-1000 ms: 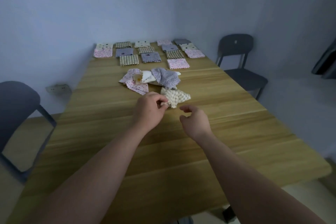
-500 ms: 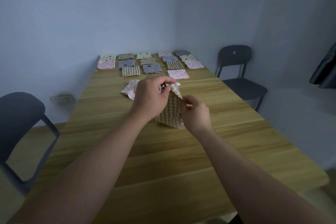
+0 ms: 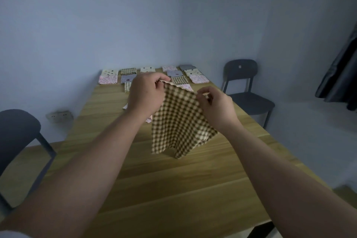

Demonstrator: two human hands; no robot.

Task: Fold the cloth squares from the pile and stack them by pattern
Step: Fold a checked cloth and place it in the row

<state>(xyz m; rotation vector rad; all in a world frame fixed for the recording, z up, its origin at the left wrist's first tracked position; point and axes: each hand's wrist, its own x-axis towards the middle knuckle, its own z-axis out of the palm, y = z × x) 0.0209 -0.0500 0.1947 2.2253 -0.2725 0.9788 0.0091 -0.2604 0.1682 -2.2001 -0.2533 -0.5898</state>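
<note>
You hold the checked cloth (image 3: 179, 120) up in the air over the middle of the worktop (image 3: 173, 189), spread between both hands. Its top edge runs from your left grip (image 3: 144, 95) slightly down to your right grip (image 3: 217, 105), and its long axis hangs downward, with the lower corners pointing at the wood. Whether they touch it you cannot tell. The fabric is soft and thin, woven in small brown and cream checks, and it ripples in loose folds along the bottom hem. Your left grip pinches the upper left corner with thumb and curled fingers; your right grip pinches the top edge near the other corner the same way. Beside your left wrist a pink floral scrap (image 3: 149, 120) of the pile shows on the worktop, the rest hidden behind your hands. The worktop is pale wood with a long grain. At its far end folded squares lie flat in rows: a pink floral square (image 3: 108, 79), a cream dotted square (image 3: 110, 72), a checked square (image 3: 128, 71), a grey square (image 3: 174, 73). A dark chair (image 3: 245, 87) stands at the right.
</note>
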